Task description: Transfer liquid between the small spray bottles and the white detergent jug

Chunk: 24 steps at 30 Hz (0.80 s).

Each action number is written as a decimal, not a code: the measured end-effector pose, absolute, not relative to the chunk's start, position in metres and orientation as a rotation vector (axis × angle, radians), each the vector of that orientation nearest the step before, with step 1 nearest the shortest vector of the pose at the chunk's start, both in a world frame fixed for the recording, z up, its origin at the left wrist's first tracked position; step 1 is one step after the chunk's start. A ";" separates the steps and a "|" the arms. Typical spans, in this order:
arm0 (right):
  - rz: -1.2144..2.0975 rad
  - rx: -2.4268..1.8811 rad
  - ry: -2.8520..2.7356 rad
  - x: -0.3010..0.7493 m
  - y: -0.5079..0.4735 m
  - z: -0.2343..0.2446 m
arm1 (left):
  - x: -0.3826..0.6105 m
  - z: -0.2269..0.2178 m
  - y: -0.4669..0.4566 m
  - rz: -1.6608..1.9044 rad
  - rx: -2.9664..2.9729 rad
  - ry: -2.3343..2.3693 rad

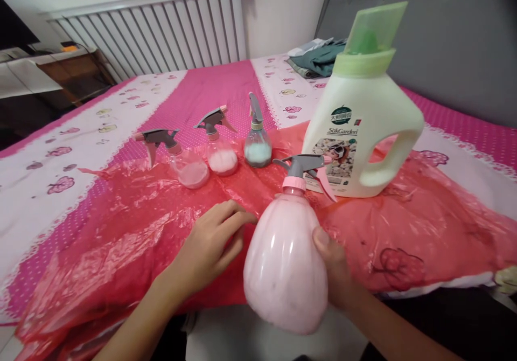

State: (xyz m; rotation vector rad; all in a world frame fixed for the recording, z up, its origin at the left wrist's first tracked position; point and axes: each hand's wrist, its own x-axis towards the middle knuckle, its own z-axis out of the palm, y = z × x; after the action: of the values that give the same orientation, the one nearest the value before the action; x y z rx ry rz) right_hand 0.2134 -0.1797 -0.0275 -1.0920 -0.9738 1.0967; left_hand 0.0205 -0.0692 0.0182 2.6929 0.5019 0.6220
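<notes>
My right hand [334,266] grips a large spray bottle [286,264] from its right side, thumb on the wall and the other fingers hidden behind. The bottle looks full of pale pink foam or liquid, tilts slightly, and carries a grey and pink trigger head. To its left is my left hand [216,242], its fingers loosely bent and apart with nothing in them. One fingertip comes close to the bottle; whether it touches, I cannot tell. Beyond stand two smaller pink spray bottles [193,173] [222,159] and a spray bottle with bluish-green foam [258,148].
A big white detergent jug [363,129] with a green cap stands behind the held bottle. Red plastic sheeting [161,215] lies wrinkled over the pink patterned bedspread [218,89]. Folded clothes [317,59] lie farther back, and a radiator [161,32] lines the wall.
</notes>
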 end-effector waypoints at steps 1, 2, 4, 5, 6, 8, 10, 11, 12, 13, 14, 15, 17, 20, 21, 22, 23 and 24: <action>1.120 -1.063 -0.948 0.214 -0.181 -0.032 | 0.021 0.019 -0.070 0.623 2.680 0.506; 1.149 -1.029 -0.911 0.214 -0.182 -0.036 | 0.021 0.019 -0.070 0.627 2.673 0.509; 1.191 -0.975 -0.876 0.214 -0.184 -0.040 | 0.021 0.019 -0.070 0.635 2.659 0.519; 1.202 -0.966 -0.883 0.214 -0.184 -0.039 | 0.021 0.019 -0.070 0.633 2.646 0.527; 1.210 -0.975 -0.906 0.215 -0.185 -0.037 | 0.021 0.019 -0.070 0.636 2.628 0.536; 1.207 -1.014 -0.998 0.216 -0.186 -0.029 | 0.021 0.021 -0.071 0.654 2.581 0.559; 1.177 -1.036 -1.118 0.216 -0.187 -0.022 | 0.021 0.022 -0.072 0.687 2.529 0.579; 1.155 -1.033 -1.173 0.216 -0.187 -0.020 | 0.020 0.023 -0.073 0.699 2.506 0.583; 1.130 -1.020 -1.223 0.216 -0.188 -0.018 | 0.020 0.024 -0.074 0.704 2.484 0.587; 1.104 -1.008 -1.268 0.216 -0.187 -0.017 | 0.020 0.025 -0.074 0.704 2.464 0.589; 1.079 -1.003 -1.311 0.216 -0.187 -0.018 | 0.020 0.025 -0.075 0.704 2.448 0.589; 1.053 -0.998 -1.348 0.215 -0.187 -0.018 | 0.019 0.026 -0.075 0.700 2.435 0.590; 1.026 -0.995 -1.400 0.214 -0.186 -0.020 | 0.019 0.026 -0.076 0.698 2.413 0.596; 1.034 -1.002 -1.414 0.213 -0.186 -0.022 | 0.019 0.028 -0.076 0.701 2.379 0.602; 1.043 -1.004 -1.411 0.213 -0.186 -0.022 | 0.020 0.028 -0.076 0.700 2.360 0.603; 1.049 -1.002 -1.411 0.213 -0.187 -0.022 | 0.020 0.029 -0.076 0.698 2.330 0.600; 1.051 -0.999 -1.411 0.213 -0.187 -0.022 | 0.020 0.029 -0.077 0.698 2.285 0.594; 1.051 -0.995 -1.413 0.214 -0.187 -0.022 | 0.020 0.029 -0.077 0.700 2.217 0.583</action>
State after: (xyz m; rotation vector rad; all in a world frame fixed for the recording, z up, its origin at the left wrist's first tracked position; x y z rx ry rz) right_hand 0.2136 -0.1870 -0.0223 -0.9949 -1.4128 1.0510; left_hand 0.0203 -0.0768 0.0290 2.2168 0.5828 0.7001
